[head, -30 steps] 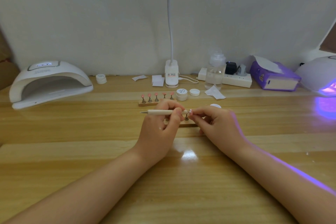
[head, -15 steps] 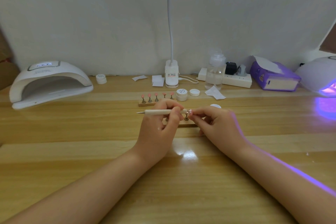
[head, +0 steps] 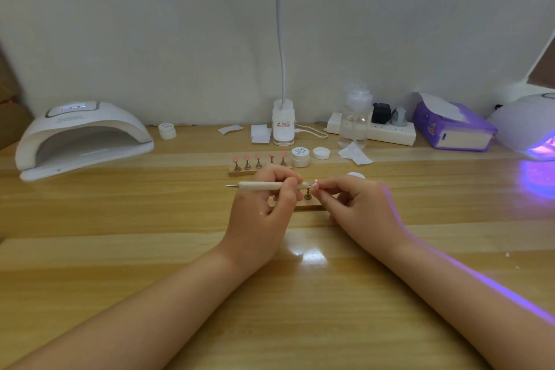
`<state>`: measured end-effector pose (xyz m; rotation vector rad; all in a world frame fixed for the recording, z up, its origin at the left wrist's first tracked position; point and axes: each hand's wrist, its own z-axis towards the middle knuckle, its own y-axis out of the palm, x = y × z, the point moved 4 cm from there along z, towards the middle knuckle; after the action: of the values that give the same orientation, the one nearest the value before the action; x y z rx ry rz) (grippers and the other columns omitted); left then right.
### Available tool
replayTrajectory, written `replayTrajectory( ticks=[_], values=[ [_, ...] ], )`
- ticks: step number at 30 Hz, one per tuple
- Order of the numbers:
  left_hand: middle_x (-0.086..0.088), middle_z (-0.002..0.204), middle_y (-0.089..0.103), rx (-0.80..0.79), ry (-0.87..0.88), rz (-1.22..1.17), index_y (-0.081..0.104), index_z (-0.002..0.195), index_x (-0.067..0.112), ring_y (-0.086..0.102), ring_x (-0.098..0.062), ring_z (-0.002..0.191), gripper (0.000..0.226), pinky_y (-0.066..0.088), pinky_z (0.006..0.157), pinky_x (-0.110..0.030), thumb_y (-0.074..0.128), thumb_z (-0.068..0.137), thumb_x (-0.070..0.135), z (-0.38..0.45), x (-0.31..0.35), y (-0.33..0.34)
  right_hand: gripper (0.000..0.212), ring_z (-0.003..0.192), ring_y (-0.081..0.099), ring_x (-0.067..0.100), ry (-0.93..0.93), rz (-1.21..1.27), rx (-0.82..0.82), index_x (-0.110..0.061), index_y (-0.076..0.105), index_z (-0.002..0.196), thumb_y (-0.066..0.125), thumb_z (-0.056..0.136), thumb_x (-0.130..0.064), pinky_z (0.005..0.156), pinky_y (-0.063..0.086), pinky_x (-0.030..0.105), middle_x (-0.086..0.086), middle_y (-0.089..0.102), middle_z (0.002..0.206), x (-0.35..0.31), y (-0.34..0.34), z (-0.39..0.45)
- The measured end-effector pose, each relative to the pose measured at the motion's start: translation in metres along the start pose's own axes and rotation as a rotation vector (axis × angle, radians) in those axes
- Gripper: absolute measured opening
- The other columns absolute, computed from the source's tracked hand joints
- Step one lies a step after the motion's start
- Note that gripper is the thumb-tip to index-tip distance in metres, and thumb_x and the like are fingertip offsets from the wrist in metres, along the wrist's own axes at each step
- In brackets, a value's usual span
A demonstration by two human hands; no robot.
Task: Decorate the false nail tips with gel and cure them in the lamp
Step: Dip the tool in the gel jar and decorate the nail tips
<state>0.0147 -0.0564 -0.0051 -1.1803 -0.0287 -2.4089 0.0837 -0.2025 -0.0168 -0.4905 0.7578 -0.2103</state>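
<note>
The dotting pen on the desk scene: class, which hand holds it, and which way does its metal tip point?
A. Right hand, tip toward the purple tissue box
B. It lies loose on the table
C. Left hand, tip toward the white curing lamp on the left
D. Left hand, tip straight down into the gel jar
C: the left hand grips the dotting pen level, its metal tip aimed leftward toward the white curing lamp.

Both hands [head: 264, 207] [head: 360, 204] curled, fingertips together

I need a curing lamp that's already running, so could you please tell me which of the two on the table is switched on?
The white dome lamp at the far right edge: violet light glows from its opening; the left one is dark inside.
</note>
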Motion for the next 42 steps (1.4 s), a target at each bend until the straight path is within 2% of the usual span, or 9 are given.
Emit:
replayTrajectory(
  ticks=[5, 12, 18, 24, 32, 36, 42],
  values=[
    [0.018, 0.081, 0.064, -0.026, -0.008, 0.006, 0.058, 0.084, 0.027, 0.066, -0.006, 0.074, 0.009, 0.056, 0.068, -0.032, 0.050, 0.088, 0.026, -0.0008, -0.0003, 0.0009, 0.010, 0.054, 0.060, 0.010, -0.001, -0.002, -0.001, -0.025, 0.075, 0.087, 0.073, 0.080, -0.018, 0.057, 0.049, 0.021, -0.033, 0.061, 0.064, 0.0013, 0.0008, 0.0001],
    [0.015, 0.080, 0.064, -0.028, -0.008, 0.030, 0.058, 0.084, 0.028, 0.066, -0.007, 0.074, 0.010, 0.055, 0.068, -0.035, 0.049, 0.088, 0.026, -0.0006, 0.0001, 0.0011, 0.011, 0.055, 0.060, 0.008, -0.021, -0.007, 0.002, -0.024, 0.075, 0.087, 0.073, 0.080, -0.017, 0.056, 0.047, 0.014, -0.036, 0.059, 0.064, 0.0007, 0.0004, 0.0003],
    [0.013, 0.080, 0.064, -0.035, -0.003, 0.023, 0.058, 0.084, 0.031, 0.066, -0.007, 0.074, 0.014, 0.054, 0.068, -0.035, 0.046, 0.085, 0.038, -0.0004, -0.0012, 0.0011, 0.011, 0.054, 0.060, 0.008, -0.027, -0.010, 0.001, -0.023, 0.075, 0.088, 0.073, 0.080, -0.015, 0.057, 0.049, 0.019, -0.032, 0.061, 0.066, -0.0004, 0.0002, 0.0001],
    [0.013, 0.081, 0.065, -0.033, -0.011, 0.032, 0.058, 0.083, 0.034, 0.066, -0.010, 0.074, 0.013, 0.054, 0.068, -0.040, 0.046, 0.085, 0.038, -0.0003, -0.0033, 0.0011, 0.011, 0.054, 0.060, 0.010, -0.019, -0.014, 0.005, -0.022, 0.076, 0.087, 0.073, 0.080, -0.015, 0.057, 0.050, 0.024, -0.028, 0.061, 0.065, -0.0008, -0.0001, -0.0001],
    [0.015, 0.081, 0.065, -0.031, -0.020, 0.042, 0.058, 0.083, 0.031, 0.066, -0.007, 0.074, 0.011, 0.055, 0.068, -0.037, 0.048, 0.087, 0.031, 0.0000, -0.0042, 0.0011, 0.010, 0.054, 0.060, 0.010, -0.006, -0.004, -0.009, -0.023, 0.075, 0.087, 0.073, 0.080, -0.016, 0.058, 0.050, 0.025, -0.027, 0.062, 0.066, -0.0014, 0.0000, -0.0002],
    [0.014, 0.079, 0.065, -0.031, -0.011, 0.034, 0.058, 0.083, 0.032, 0.066, -0.009, 0.073, 0.014, 0.054, 0.067, -0.037, 0.046, 0.085, 0.038, -0.0001, -0.0034, 0.0016, 0.010, 0.055, 0.060, 0.011, -0.004, -0.011, -0.010, -0.022, 0.075, 0.088, 0.073, 0.080, -0.016, 0.058, 0.050, 0.024, -0.027, 0.062, 0.066, -0.0021, -0.0006, -0.0007],
    [0.014, 0.079, 0.064, -0.031, -0.011, 0.036, 0.058, 0.083, 0.031, 0.066, -0.006, 0.074, 0.014, 0.054, 0.066, -0.037, 0.046, 0.085, 0.037, -0.0002, -0.0026, 0.0009, 0.011, 0.056, 0.061, 0.013, 0.006, -0.008, -0.018, -0.022, 0.076, 0.088, 0.073, 0.080, -0.015, 0.060, 0.051, 0.026, -0.028, 0.061, 0.066, -0.0036, -0.0008, -0.0006]
  ],
)
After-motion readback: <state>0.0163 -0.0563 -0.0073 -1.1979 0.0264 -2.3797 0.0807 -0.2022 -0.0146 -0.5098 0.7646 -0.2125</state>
